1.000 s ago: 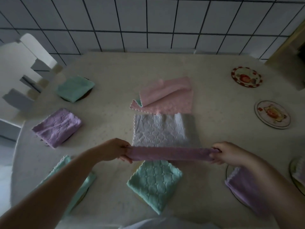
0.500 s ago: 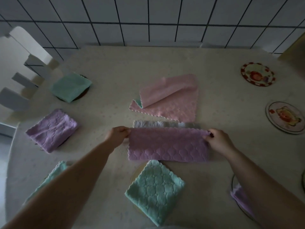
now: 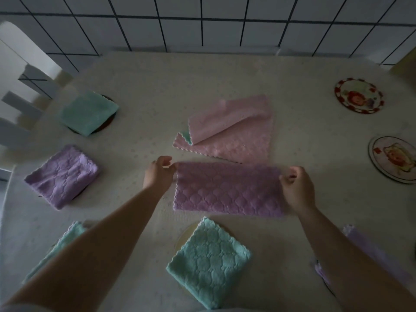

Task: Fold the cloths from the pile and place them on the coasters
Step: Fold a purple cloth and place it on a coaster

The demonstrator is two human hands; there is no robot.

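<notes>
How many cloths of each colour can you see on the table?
Purple: 3 - one held at its far corners, one folded at left, one under the right arm
Green: 4 - far left, near left, near middle, a corner peeking from the pile
Pink: 1
Total: 8

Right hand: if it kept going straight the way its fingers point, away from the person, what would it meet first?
Probably the pink cloth on the pile, just beyond the purple cloth that the right hand pinches; past that, bare table.
</notes>
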